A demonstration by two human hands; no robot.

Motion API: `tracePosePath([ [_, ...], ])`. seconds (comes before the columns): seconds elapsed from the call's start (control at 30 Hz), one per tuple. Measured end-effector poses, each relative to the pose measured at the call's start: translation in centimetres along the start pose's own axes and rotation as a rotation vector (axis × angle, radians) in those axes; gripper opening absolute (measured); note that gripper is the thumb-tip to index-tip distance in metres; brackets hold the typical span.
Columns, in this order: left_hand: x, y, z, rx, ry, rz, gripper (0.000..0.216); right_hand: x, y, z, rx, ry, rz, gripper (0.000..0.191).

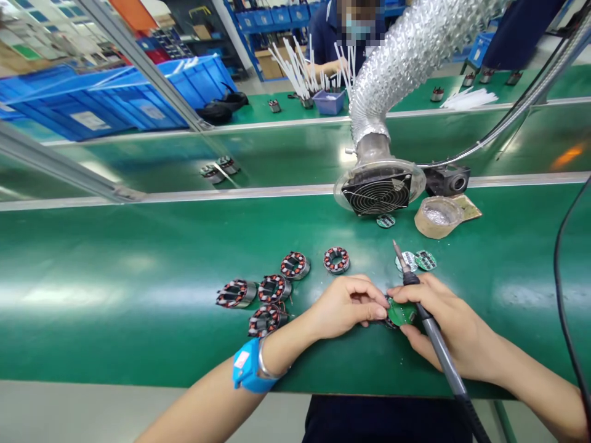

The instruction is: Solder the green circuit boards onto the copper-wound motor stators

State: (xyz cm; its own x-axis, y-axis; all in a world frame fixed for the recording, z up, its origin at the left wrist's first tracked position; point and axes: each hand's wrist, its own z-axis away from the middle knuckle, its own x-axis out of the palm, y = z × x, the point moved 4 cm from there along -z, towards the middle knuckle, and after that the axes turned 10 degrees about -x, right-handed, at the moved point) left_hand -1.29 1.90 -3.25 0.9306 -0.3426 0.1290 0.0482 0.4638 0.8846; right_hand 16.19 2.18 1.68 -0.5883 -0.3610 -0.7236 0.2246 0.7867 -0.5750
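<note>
Blue wristband (253, 374) w/ pale tag (241, 359), silvery bangle (263, 358), v. dk clothes (383, 423).

A single head-worn camera is looking forward and down across a green workbench (115, 332). The left hand (344, 304) and right hand (457, 332) are lying at close range, below and right of centre; the field is extending from the wearer's dark clothing (388, 421) at the lower edge to a more distant co-worker (323, 31) at the upper.

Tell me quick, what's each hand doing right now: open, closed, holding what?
Left hand: closed, fingertips pinching at the edge of the green board.
Right hand: closed, holding the soldering iron, fingertips also on the board.
</note>
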Motion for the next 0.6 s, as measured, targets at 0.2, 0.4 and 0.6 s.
tracePosePath([
  [0.2,0.7,1.5,0.0,0.070,0.086,-0.280,0.012,-0.3,0.2,0.2,-0.030,0.002,0.000,0.047],
  [0.4,1.0,2.1,0.2,0.077,0.102,-0.354,0.010,-1.1,-0.2,0.2,-0.001,0.231,0.041,0.034],
  [0.6,1.2,1.9,0.2,0.075,0.050,-0.293,0.015,-0.1,-0.9,-0.1,-0.018,0.188,0.043,0.030],
])
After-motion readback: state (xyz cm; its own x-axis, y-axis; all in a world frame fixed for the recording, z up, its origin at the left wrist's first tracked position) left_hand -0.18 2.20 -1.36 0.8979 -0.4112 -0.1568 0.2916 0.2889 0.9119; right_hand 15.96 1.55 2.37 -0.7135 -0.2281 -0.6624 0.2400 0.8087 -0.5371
